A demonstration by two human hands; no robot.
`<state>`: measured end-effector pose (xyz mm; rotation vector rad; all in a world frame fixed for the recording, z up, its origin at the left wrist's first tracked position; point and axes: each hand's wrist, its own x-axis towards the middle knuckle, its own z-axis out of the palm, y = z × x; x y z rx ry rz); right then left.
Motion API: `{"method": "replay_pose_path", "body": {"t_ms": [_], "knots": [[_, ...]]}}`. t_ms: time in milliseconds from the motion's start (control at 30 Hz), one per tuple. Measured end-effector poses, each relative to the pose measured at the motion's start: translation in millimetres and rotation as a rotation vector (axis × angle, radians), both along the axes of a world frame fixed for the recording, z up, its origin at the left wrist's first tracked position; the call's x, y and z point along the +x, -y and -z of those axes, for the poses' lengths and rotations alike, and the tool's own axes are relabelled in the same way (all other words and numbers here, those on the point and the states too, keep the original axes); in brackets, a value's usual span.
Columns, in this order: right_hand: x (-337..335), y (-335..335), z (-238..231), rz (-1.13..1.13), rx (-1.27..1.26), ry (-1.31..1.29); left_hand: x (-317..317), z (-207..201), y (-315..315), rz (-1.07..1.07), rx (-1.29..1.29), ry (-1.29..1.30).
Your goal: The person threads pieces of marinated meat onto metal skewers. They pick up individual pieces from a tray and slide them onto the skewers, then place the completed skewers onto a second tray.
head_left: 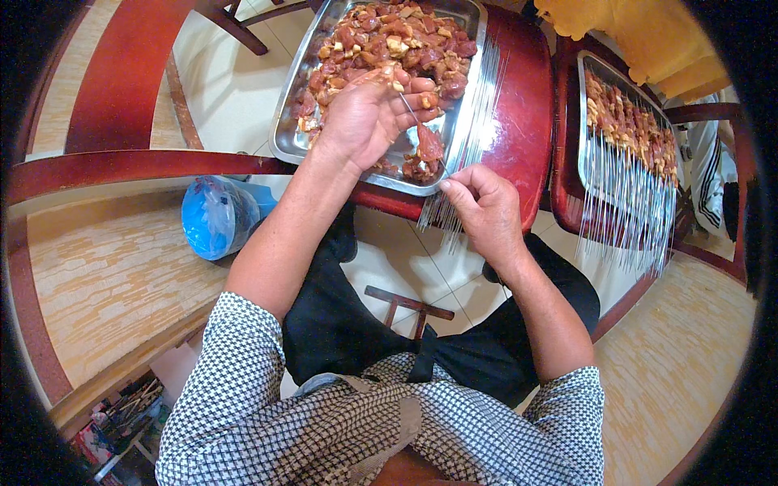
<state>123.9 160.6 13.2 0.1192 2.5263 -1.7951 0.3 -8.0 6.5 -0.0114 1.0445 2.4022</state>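
Observation:
My right hand [490, 206] pinches the lower end of a thin metal skewer [409, 109] between thumb and fingers. A chunk of red meat [429, 144] is threaded partway along it. At the skewer's upper tip, my left hand [365, 117] holds a small pale piece of meat [397, 85] in its thumb and forefinger, palm turned up, other fingers loosely curled. Both hands are over the near part of a steel tray [282, 134] heaped with cut, marinated meat [389, 40]. A few pieces lie in the tray's near corner, below the skewer.
Bare skewers [478, 105] lie along the tray's right side on a red wooden chair [523, 97]. A second tray [585, 138] of loaded skewers [628, 121] rests on another chair at right, skewer ends overhanging. A blue bin [198, 219] with a plastic liner stands at left.

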Motion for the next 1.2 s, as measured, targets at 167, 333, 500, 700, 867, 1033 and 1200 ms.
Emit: {"method": "replay_pose_path", "body": {"t_ms": [167,333,500,700,867,1033,1200], "knots": [[0.0,0.4,0.3,0.004,0.025,0.000,0.2,1.5,-0.8,0.016,0.036,-0.013],[1.0,1.3,6.4,-0.024,-0.025,0.002,0.3,3.2,-1.7,0.019,0.042,-0.029],[0.8,0.6,8.1,-0.044,-0.055,0.032,-0.1,6.3,-1.9,0.008,0.041,-0.018],[-0.8,-0.2,6.0,-0.018,-0.052,0.040,1.3,3.0,-3.2,-0.003,0.025,-0.017],[-2.1,-2.0,5.0,-0.020,-0.028,0.020,2.4,1.9,-2.6,0.000,-0.031,-0.012],[-3.2,-2.7,4.7,-0.036,-0.018,0.028,-1.3,9.0,1.5,-0.006,-0.043,-0.001],[-2.9,-3.2,8.4,-0.029,-0.024,0.024,0.2,4.6,-2.2,-0.047,-0.202,0.043]]}}
